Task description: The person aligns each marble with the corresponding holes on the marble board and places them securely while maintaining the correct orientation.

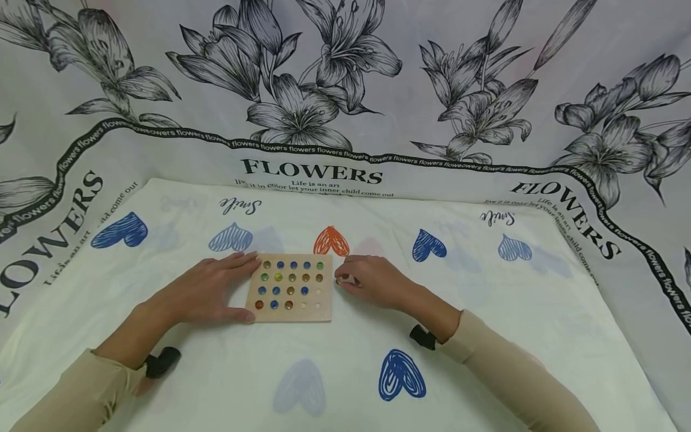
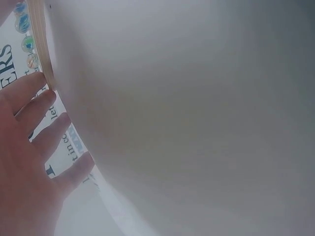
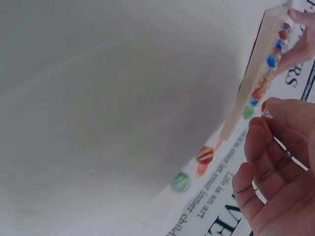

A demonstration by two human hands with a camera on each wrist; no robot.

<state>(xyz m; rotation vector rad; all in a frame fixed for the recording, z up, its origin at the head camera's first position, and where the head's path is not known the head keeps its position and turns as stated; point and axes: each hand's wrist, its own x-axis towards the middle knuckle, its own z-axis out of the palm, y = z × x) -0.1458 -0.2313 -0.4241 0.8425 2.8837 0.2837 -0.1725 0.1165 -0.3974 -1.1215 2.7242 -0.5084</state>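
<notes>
A pale wooden board [image 1: 310, 316] with rows of round hollows lies flat on the cloth. Most hollows hold glass marbles in blue, green, amber and red; three at its near right corner are bare. My left hand [image 1: 207, 291] rests against the board's left side, fingers extended at the far corner and thumb at the near corner. Just off the right edge, my right hand [image 1: 372, 282] pinches a clear marble with a red swirl [image 3: 266, 110] between thumb and index finger. In the right wrist view, a red-striped marble [image 3: 205, 155] and a green marble [image 3: 180, 182] lie on the cloth.
A white cloth [image 1: 216, 378] printed with hearts covers the table. Behind it hangs a white curtain [image 1: 405, 102] with black flower drawings and lettering. A dark wrist camera [image 1: 162, 362] sits at the left cuff, another wrist camera [image 1: 423, 337] at the right.
</notes>
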